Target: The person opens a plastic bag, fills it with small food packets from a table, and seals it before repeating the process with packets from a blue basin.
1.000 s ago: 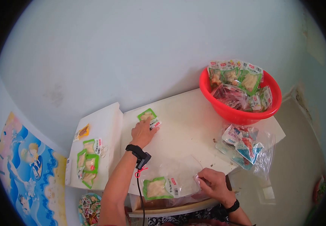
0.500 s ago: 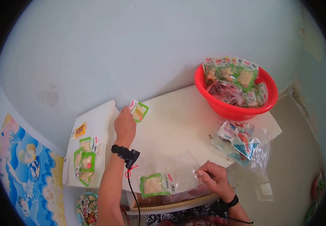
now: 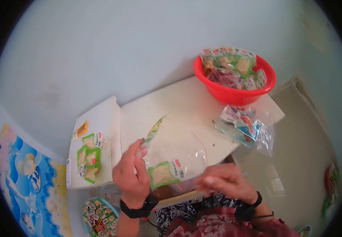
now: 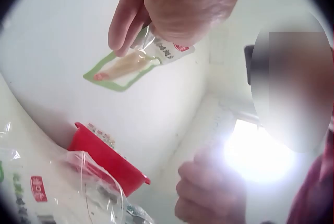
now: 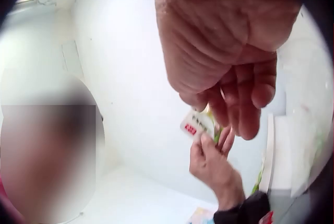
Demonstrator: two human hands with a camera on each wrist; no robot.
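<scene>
My left hand (image 3: 132,172) pinches a green-bordered snack packet (image 3: 154,130) by its white-label end. The packet is held up edge-on in the head view; the left wrist view shows its pale filling (image 4: 128,67) through a clear window. A large clear plastic bag (image 3: 190,152) lies at the table's front, with another green-bordered snack packet (image 3: 164,174) within its outline. My right hand (image 3: 228,179) is at the bag's near right corner, blurred. In the right wrist view, its fingers (image 5: 245,99) hang loosely curled with nothing between them.
A red basin (image 3: 238,98) full of packets stands at the back right. Before it lies a clear bag of blue-and-red sachets (image 3: 247,128). On the white surface (image 3: 107,110) at left lie several green packets (image 3: 92,160) and an orange one (image 3: 83,128). Below sits a blue tub (image 3: 115,209) of packets.
The left hand has picked up the packet from the back of the table and brought it toward the body. The right hand has let go of the clear bag's edge.
</scene>
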